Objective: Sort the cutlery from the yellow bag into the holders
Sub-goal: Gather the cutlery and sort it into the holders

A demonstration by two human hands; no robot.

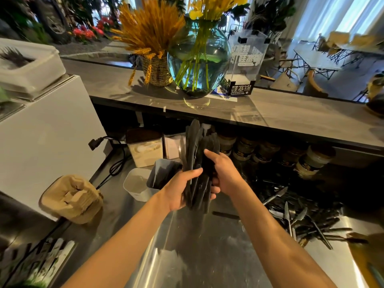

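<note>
My left hand grips a thick bundle of dark knives from below, the blades pointing up toward the shelf. Over the same bundle, my right hand wraps around its right side. Just left of the hands stands a grey holder with dark cutlery inside, tilted toward the bundle. A white holder sits beside it. A loose pile of cutlery lies on the steel counter at the right. At the bottom right edge is a yellow bag, mostly out of view.
A brown paper cup carrier lies at the left by a white cabinet. Tubs and jars fill the space under the upper counter, which holds a glass vase. A black cable runs down behind the holders.
</note>
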